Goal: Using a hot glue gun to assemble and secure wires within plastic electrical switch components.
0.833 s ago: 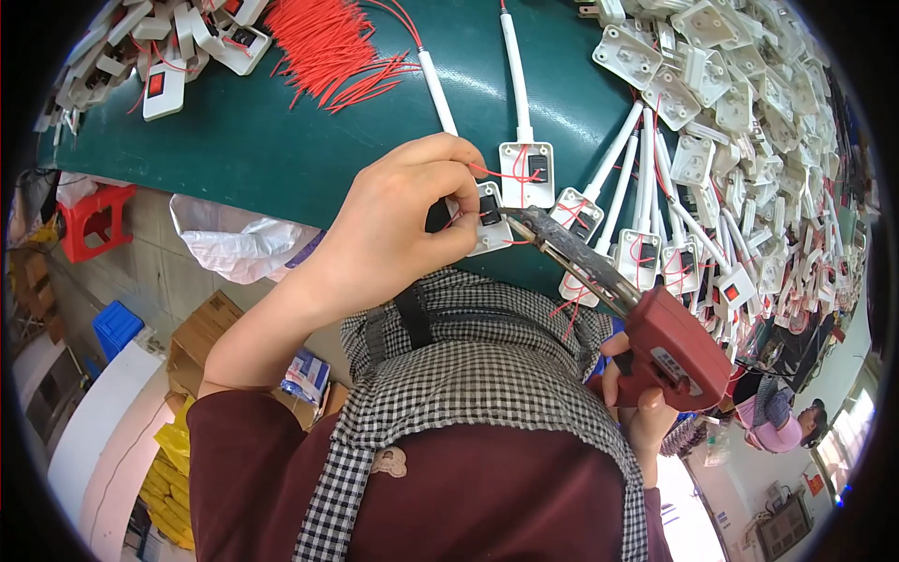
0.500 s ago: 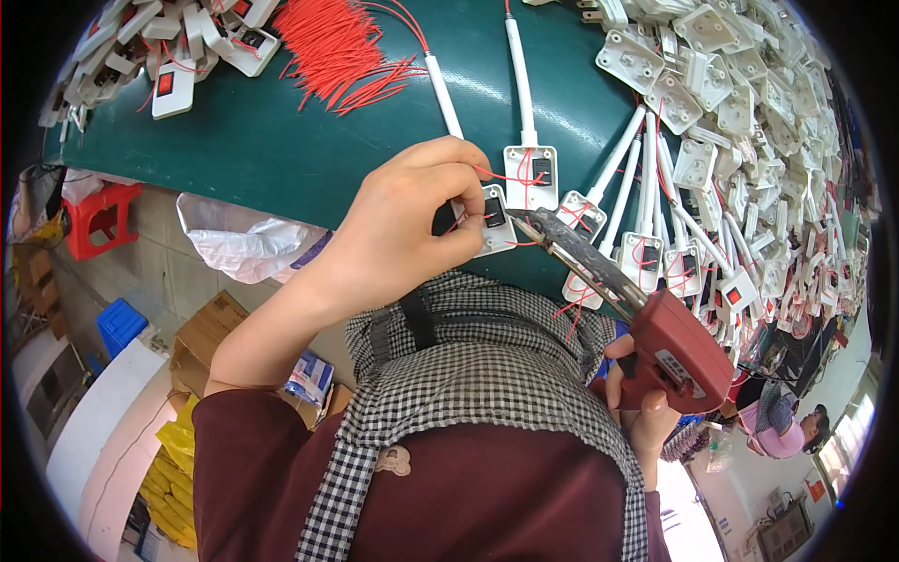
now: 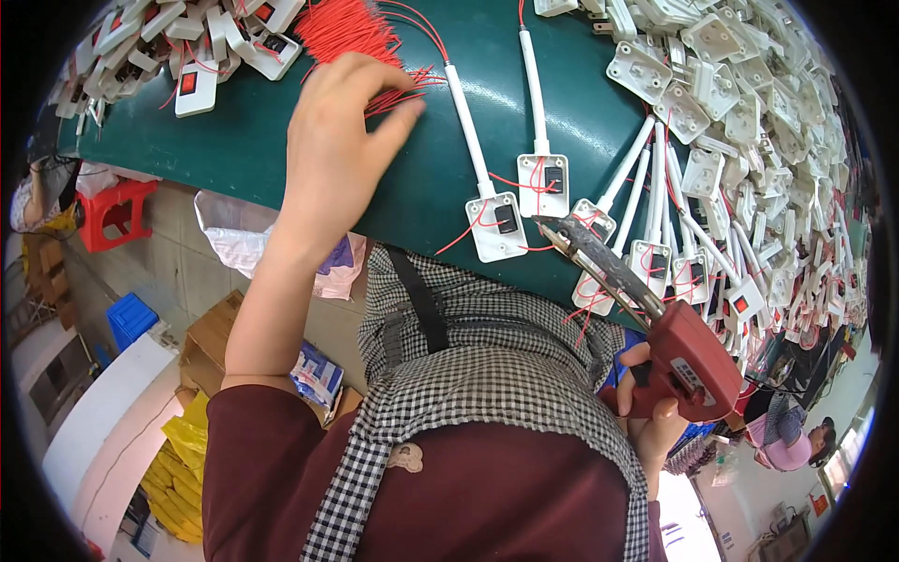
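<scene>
My left hand [image 3: 342, 140] reaches over the green table [image 3: 234, 131] with fingers apart, its fingertips at the bundle of red wires [image 3: 361, 37]. It holds nothing that I can see. My right hand [image 3: 651, 421] grips a red soldering gun [image 3: 655, 328] whose dark tip points at a white switch box [image 3: 496, 225] near the table's front edge. That box has a black switch, red wires and a white cord running away from me. A second similar box [image 3: 545, 184] lies just beside it.
Many white switch boxes and cords [image 3: 749, 140] cover the right side of the table; more lie at the far left [image 3: 197, 56]. Below the table's edge are a red stool [image 3: 112, 211], a blue crate [image 3: 131, 318], cardboard boxes and a plastic bag. Another person [image 3: 796, 436] sits at lower right.
My left hand has let go of the white switch box at the table's front edge and moved up and left to the red wire bundle. The soldering gun has stayed about where it was.
</scene>
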